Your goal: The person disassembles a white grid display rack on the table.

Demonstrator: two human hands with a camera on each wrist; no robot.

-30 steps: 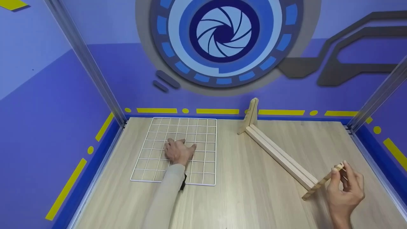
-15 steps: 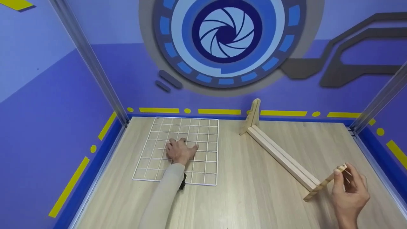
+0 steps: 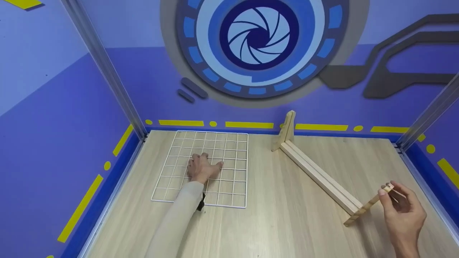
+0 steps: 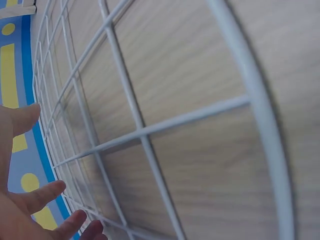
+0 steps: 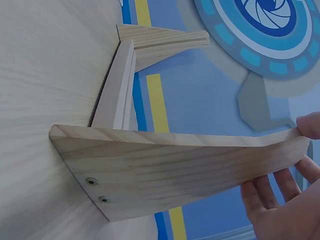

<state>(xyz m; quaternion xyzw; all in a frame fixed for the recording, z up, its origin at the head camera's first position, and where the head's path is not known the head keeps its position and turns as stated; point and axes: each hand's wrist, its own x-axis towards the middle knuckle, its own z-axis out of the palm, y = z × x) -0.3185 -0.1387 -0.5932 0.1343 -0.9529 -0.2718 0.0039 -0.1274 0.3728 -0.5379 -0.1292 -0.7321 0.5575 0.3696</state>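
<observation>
A white wire grid panel (image 3: 235, 168) lies flat on the left of the table. My left hand (image 3: 201, 167) is over its middle, palm down, with the fingers spread. In the left wrist view those fingers (image 4: 47, 195) look fairly straight, curled round no wire; whether they touch the grid I cannot tell. To the right stands a wooden stand (image 3: 319, 175), a long grooved bar between two upright end pieces. My right hand (image 3: 403, 211) pinches the upper tip of the near end piece (image 5: 175, 165) between thumb and fingers. Two screw heads show low on that piece.
The stand's far end piece (image 3: 285, 130) rises close to the patterned back wall (image 3: 258, 114). Metal frame posts (image 3: 107, 71) stand at the back corners. Bare wood tabletop (image 3: 265, 200) lies between the grid and the stand.
The head view has shifted slightly, moving the scene a little rightward. My right hand has shifted slightly right against the end piece, still pinching its tip. My left hand stays over the grid.
</observation>
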